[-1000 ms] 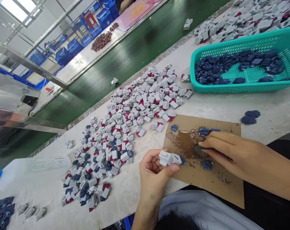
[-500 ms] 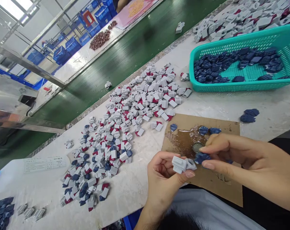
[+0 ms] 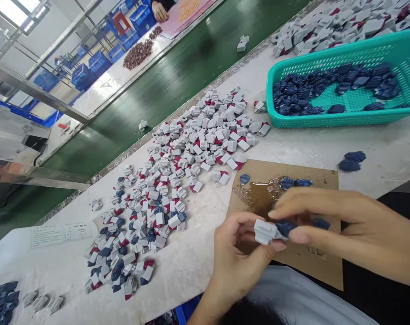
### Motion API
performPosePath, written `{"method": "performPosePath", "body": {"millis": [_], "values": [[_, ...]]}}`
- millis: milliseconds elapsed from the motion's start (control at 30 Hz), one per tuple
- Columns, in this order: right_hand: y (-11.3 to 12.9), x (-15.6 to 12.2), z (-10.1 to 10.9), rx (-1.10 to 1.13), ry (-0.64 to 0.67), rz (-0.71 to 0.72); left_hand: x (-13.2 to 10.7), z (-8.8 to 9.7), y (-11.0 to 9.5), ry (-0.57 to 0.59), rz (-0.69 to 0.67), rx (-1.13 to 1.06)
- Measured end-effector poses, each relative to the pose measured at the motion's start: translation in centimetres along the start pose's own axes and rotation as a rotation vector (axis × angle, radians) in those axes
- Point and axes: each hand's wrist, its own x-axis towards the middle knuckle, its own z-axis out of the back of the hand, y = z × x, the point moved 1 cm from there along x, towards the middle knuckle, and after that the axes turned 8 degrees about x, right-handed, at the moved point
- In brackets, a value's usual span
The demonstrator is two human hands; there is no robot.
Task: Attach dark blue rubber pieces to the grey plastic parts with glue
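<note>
My left hand (image 3: 237, 253) pinches a light grey plastic part (image 3: 264, 231) between thumb and fingers. From the right, my right hand (image 3: 329, 225) grips a dark blue plastic piece (image 3: 285, 227) and holds it against the grey part's right end. How deep the two fit is hidden by the fingers. Both hands are above a sheet of brown cardboard (image 3: 321, 271) with a wet, shiny patch (image 3: 260, 196). Loose dark blue pieces (image 3: 287, 183) lie on the cardboard, one partly behind my right hand.
A teal basket (image 3: 326, 122) of dark blue pieces stands at the back right. A big pile of grey parts with red or blue ends (image 3: 191, 158) spreads leftward. A white bottle (image 3: 18, 253) lies at left. Beyond runs a green conveyor belt (image 3: 187, 76); another person's hand (image 3: 160, 12) shows past it.
My right hand has brought the blue piece left against the grey part. Grey parts on the green belt have shifted left. The other person's hand has come into view.
</note>
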Motion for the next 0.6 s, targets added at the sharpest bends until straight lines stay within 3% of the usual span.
{"method": "performPosePath", "body": {"millis": [133,233,333,433,533,600], "values": [[1.2,2.6,-1.3,0.27,-0.152,-0.126,-0.3,-0.7,-0.1,0.073,-0.108,0.142],[1.8,4.3,-3.7,0.568,-0.034,-0.327,-0.1,-1.3,0.3,0.036,-0.213,0.153],[1.8,4.6,-5.2,0.721,0.068,-0.452,0.2,-1.9,1.0,-0.136,-0.354,0.182],[1.5,4.2,-5.9,0.743,0.061,-0.475,0.2,-2.3,1.6,-0.25,-0.414,0.26],[1.6,3.8,-7.2,0.743,0.035,-0.443,-0.1,-1.8,1.7,-0.217,-0.411,0.315],[1.9,3.6,-8.4,0.728,0.064,-0.428,-0.7,-0.4,1.5,-0.162,-0.386,0.407]]}}
